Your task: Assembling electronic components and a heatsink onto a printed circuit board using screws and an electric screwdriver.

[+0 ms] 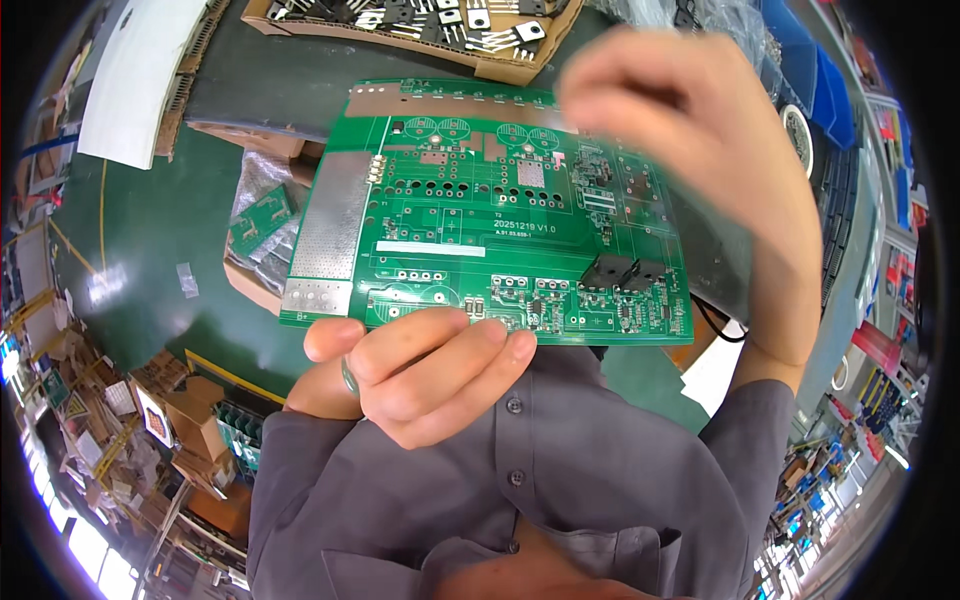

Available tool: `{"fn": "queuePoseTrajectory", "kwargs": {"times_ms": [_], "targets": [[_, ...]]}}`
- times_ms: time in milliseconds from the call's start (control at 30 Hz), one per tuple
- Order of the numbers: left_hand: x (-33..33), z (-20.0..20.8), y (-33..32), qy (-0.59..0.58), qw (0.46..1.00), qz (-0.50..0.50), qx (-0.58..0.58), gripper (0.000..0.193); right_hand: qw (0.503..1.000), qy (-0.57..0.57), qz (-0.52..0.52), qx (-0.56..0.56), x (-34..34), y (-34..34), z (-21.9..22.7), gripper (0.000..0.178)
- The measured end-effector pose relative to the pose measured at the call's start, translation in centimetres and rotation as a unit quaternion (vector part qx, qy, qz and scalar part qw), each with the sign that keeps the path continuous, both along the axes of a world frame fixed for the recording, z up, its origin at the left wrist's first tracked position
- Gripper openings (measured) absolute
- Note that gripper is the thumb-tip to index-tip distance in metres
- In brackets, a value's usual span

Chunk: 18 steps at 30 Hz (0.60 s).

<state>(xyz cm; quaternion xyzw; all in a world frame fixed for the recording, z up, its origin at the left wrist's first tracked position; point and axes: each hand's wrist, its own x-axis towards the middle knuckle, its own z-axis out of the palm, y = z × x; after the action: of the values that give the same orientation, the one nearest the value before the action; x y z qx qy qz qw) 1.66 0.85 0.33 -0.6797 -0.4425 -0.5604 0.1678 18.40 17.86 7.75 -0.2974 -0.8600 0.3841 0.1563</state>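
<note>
A large green circuit board [470, 225] is held up in front of me, its printed face toward the camera. My left hand [430, 375] grips its near edge, left of the middle, with the fingers wrapped over the rim. Two black flat-bodied components [622, 272] stand side by side near the board's lower right corner. Above the upper right part of the board hovers my right hand [685, 105], smeared by motion. Its fingers look curled, but whether anything is between them cannot be made out. The board's far right corner is hidden behind this hand.
At the far side, a cardboard tray [505, 70] holds several black transistors with metal legs. Left of the board, a smaller green board [262, 220] lies on bubble wrap in a carton [250, 285]. Blue bins [830, 95] stand at the far right, near clear plastic bags [735, 30].
</note>
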Motion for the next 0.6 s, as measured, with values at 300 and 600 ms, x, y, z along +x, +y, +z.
{"fn": "queuePoseTrajectory", "kwargs": {"times_ms": [300,600], "targets": [[-0.8,0.4,-0.3,0.049,0.998,-0.021,-0.031,0.022,0.954,-0.249,0.014,0.17,-5.4,4.7,-0.3,0.017],[-0.3,0.2,0.2,0.018,1.0,-0.021,-0.009,0.021,0.985,-0.026,-0.068,-0.158,-2.6,1.7,1.9,0.021]]}}
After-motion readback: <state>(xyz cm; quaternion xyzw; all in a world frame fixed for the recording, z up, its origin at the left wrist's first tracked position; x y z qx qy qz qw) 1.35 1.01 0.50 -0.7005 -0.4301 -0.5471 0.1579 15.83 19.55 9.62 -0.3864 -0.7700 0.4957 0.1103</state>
